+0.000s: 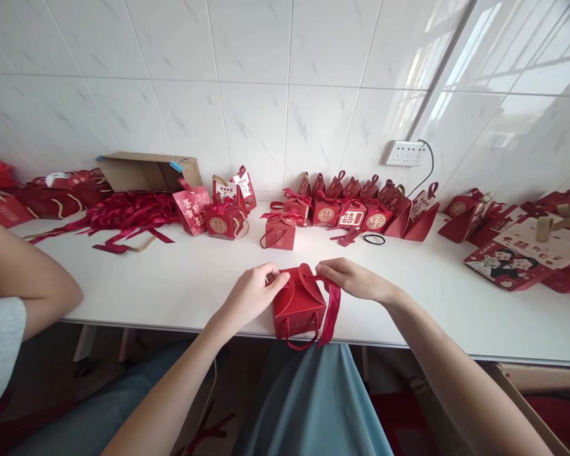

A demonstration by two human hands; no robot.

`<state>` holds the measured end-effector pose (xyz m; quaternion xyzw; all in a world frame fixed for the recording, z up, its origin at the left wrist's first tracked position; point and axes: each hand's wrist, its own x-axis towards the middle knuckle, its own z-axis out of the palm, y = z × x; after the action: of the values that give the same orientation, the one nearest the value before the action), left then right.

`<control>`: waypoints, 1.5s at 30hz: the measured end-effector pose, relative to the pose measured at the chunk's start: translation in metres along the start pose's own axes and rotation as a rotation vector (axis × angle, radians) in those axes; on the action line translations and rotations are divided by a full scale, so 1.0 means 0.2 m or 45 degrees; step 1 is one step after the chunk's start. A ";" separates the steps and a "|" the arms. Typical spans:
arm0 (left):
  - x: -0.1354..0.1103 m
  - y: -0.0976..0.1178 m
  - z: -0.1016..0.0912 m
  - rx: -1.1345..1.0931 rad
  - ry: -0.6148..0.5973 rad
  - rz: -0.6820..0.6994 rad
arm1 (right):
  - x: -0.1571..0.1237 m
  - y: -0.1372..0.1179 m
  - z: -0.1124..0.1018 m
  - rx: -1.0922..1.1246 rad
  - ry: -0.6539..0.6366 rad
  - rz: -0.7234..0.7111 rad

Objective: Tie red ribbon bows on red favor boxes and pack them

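A red gift box [298, 310] with a rope handle sits at the table's front edge, right in front of me. Its curved top flaps meet, and a dark red ribbon [331, 313] runs through them, one tail hanging down the box's right side. My left hand [256, 288] pinches at the ribbon on the left of the flaps; the bit between thumb and fingers is mostly hidden. On the other side, my right hand [344, 277] grips the ribbon between thumb and fingers, close beside the flaps.
A small box with a bow [279, 231] stands behind mine. Rows of red boxes [327, 214] line the wall. At left lie a ribbon heap [128, 212] and a cardboard box [147, 172]. Another person's arm [33, 272] rests at far left. A black ring [374, 239] lies mid-table.
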<state>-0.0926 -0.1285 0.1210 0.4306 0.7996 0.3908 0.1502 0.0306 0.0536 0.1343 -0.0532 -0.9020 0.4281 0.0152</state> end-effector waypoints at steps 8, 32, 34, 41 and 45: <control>0.01 0.01 0.00 0.097 0.014 -0.014 | 0.03 0.04 0.00 -0.052 0.077 0.050; 0.00 -0.09 -0.20 -0.280 -0.369 -0.206 | -0.03 0.06 -0.04 -0.059 -0.062 0.033; -0.01 -0.11 -0.23 -0.399 -0.477 -0.237 | -0.04 0.07 -0.05 -0.017 -0.076 0.025; -0.02 -0.18 -0.24 -0.984 -0.271 -0.136 | -0.08 0.09 -0.09 0.826 -0.139 -0.081; -0.01 -0.16 -0.23 -1.067 -0.180 -0.069 | -0.09 0.12 -0.09 1.073 -0.110 -0.086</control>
<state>-0.1358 -0.1636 0.1268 0.3369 0.5705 0.6474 0.3767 0.0517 0.0810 0.1285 0.0052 -0.6492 0.7605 0.0118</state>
